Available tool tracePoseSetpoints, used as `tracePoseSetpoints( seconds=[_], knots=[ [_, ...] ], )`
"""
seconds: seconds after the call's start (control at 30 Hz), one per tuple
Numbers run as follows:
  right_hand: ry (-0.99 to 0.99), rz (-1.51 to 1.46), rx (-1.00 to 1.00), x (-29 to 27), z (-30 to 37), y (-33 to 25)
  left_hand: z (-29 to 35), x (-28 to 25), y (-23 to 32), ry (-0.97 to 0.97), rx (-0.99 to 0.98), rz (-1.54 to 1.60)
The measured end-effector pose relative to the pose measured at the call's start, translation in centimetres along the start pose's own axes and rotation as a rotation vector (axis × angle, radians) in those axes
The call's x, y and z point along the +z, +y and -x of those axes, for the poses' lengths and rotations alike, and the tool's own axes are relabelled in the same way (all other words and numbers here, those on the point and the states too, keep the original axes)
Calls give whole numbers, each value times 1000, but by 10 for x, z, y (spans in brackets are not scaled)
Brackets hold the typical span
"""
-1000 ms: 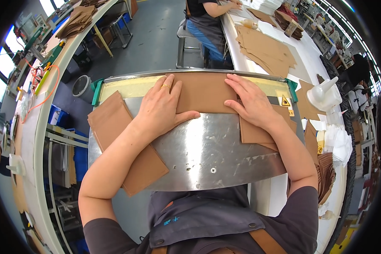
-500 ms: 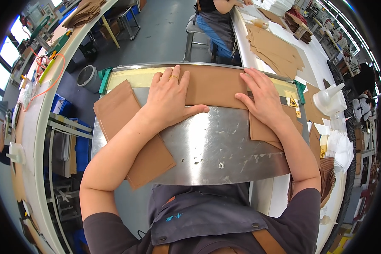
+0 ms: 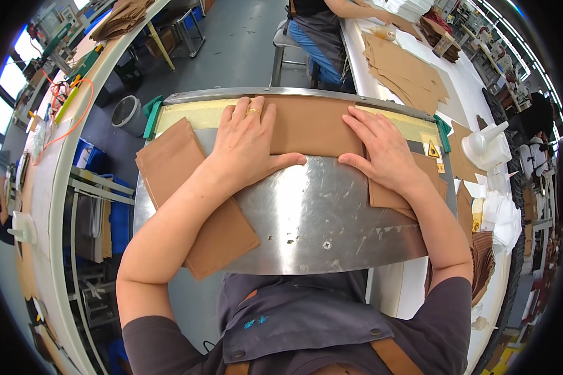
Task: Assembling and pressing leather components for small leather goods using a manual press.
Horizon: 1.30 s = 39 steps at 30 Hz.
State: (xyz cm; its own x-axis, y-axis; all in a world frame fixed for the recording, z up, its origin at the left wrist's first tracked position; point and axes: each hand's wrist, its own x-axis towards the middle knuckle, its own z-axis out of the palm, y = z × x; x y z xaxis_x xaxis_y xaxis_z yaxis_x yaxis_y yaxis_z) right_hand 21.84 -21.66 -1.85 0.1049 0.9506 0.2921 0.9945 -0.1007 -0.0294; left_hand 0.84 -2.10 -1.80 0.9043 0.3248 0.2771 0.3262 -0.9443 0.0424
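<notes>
A brown leather-like panel (image 3: 313, 128) lies flat along the far side of a metal work plate (image 3: 306, 206), its far edge against a metal bar. My left hand (image 3: 247, 134) rests on the panel's left end, fingers stretched toward the bar and thumb along the near edge. My right hand (image 3: 381, 147) lies on the right end, fingers spread and thumb at the near edge. Under my left forearm is a stack of brown pieces (image 3: 222, 240). More brown pieces (image 3: 388, 194) lie beneath my right wrist.
Green brackets (image 3: 151, 117) hold the bar's ends. At right, a table carries a white plastic bottle (image 3: 485, 145) and brown sheets (image 3: 406, 75). A bin (image 3: 130, 115) stands on the floor at left. A co-worker (image 3: 319, 37) sits beyond the plate.
My right hand has slid slightly left along the panel, its thumb now at the near edge. My left hand has barely shifted. The metal bar shows wider, and the co-worker's arm reaches further over the table.
</notes>
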Motion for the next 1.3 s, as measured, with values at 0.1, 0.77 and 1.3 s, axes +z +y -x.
tracePoseSetpoints(
  seconds=[0.1, 0.77, 1.3],
  knots=[
    [0, 15, -10, -2, 0, 0, -3, -7, 3, -27, -12, 46],
    [-335, -481, 171, -146, 75, 44, 19, -97, -29, -660, -265, -97],
    [-284, -221, -35, -32, 55, 17, 107, -65, -6, -153, -434, 99]
  ],
)
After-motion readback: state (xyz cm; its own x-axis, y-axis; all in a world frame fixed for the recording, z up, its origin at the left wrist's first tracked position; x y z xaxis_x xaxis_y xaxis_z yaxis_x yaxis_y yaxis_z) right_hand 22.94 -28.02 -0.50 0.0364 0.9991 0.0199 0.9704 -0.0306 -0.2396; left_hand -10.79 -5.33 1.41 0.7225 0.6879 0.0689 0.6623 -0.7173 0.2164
